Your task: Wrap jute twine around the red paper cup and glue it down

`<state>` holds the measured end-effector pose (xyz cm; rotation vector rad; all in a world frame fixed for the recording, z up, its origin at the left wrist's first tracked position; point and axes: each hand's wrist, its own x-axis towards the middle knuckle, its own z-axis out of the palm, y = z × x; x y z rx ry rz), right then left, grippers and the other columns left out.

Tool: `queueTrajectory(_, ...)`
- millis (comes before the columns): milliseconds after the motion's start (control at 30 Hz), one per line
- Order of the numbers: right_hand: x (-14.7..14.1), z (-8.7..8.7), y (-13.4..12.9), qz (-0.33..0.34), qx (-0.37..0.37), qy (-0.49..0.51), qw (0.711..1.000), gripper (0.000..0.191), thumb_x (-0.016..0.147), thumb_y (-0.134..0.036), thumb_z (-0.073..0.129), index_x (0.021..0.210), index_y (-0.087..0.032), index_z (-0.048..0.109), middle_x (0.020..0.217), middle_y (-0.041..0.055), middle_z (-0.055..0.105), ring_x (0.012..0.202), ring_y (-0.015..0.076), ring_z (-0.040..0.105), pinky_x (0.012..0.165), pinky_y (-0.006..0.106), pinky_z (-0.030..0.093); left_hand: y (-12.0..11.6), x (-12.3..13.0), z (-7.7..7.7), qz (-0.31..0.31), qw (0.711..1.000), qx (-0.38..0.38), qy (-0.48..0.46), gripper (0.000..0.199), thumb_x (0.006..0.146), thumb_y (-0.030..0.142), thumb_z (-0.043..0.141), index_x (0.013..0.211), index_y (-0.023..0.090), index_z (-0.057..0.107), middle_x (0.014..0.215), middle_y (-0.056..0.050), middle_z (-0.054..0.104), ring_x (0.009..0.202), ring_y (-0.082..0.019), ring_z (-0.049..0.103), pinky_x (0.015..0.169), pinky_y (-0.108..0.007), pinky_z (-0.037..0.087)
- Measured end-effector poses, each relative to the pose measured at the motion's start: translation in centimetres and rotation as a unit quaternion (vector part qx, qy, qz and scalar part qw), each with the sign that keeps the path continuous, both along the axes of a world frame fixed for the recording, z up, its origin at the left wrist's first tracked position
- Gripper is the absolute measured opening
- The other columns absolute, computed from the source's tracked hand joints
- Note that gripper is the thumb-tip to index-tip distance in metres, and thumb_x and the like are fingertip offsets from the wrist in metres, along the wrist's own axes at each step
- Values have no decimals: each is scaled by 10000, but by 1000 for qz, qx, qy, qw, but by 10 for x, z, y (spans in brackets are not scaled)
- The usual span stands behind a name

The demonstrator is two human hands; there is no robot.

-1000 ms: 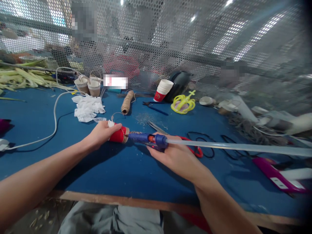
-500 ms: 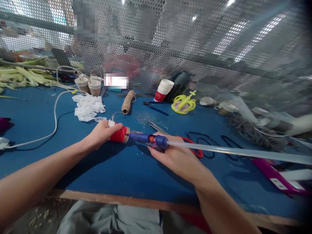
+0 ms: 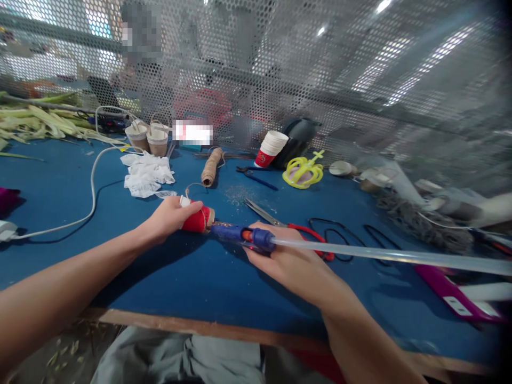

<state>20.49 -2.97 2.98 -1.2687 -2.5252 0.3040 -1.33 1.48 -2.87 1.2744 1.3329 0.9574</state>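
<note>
My left hand (image 3: 170, 216) is closed around a red paper cup (image 3: 197, 218), which lies on its side with twine at its rim. My right hand (image 3: 286, 250) grips a blue glue gun (image 3: 230, 233), its tip at the cup's rim. A long clear glue stick (image 3: 360, 252) sticks out of the gun's back toward the right. Scissors with red handles (image 3: 306, 229) lie just beyond my right hand and are partly hidden by it. Behind the cup rests a roll of twine (image 3: 212, 166).
White gloves (image 3: 146, 175), two small cups (image 3: 157, 141) and a white cable (image 3: 94, 184) are at the left. Pliers (image 3: 258, 178), stacked paper cups (image 3: 272, 148) and a yellow crown-shaped piece (image 3: 303, 173) stand farther back. A purple power strip (image 3: 450, 296) lies right.
The glue gun's tip has shifted slightly down and left along the cup's rim. The view has moved slightly; both hands keep their holds.
</note>
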Motion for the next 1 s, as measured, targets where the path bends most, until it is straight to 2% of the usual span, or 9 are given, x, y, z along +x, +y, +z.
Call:
queueTrajectory(200,1,-2,0,-5,27,-2,1000,119,791,-171,517,694,-198,452,647,-30,513,595,110,491,579,227,354,-2,1,3,-6,1000,-7,-15,336,666,456,569,551,149,498,478,35,453,430,-77,346,438,-220,222)
queueTrajectory(400,2,0,3,-31,22,22,999,138,789,-178,509,668,-197,444,622,-30,512,566,115,492,563,234,367,-5,4,3,-6,1000,15,15,329,682,454,556,584,142,522,477,36,464,432,-79,349,434,-216,225)
queueTrajectory(567,4,-4,9,-27,49,-4,998,91,790,-183,483,699,-188,484,669,17,553,663,168,534,648,288,404,-6,5,-2,-6,999,36,34,327,701,455,549,653,132,546,534,18,524,460,-89,400,448,-214,270)
queueTrajectory(700,4,-6,13,-32,66,-5,997,109,786,-185,482,678,-181,501,659,27,568,649,172,542,638,293,413,-5,3,-7,-10,997,54,53,347,706,471,547,693,125,565,565,2,562,480,-101,431,464,-219,305)
queueTrajectory(833,4,-4,13,-39,54,10,998,113,781,-194,490,676,-179,528,667,31,595,633,164,549,621,280,421,-5,3,-6,-9,997,59,55,367,702,479,551,707,115,591,584,-15,597,495,-114,468,474,-225,331)
queueTrajectory(1000,5,-1,10,-47,28,-4,998,110,781,-230,495,706,-182,559,669,31,618,640,175,565,613,289,428,-7,5,1,-20,999,29,21,366,699,465,555,733,107,626,626,-41,636,504,-118,489,480,-228,337)
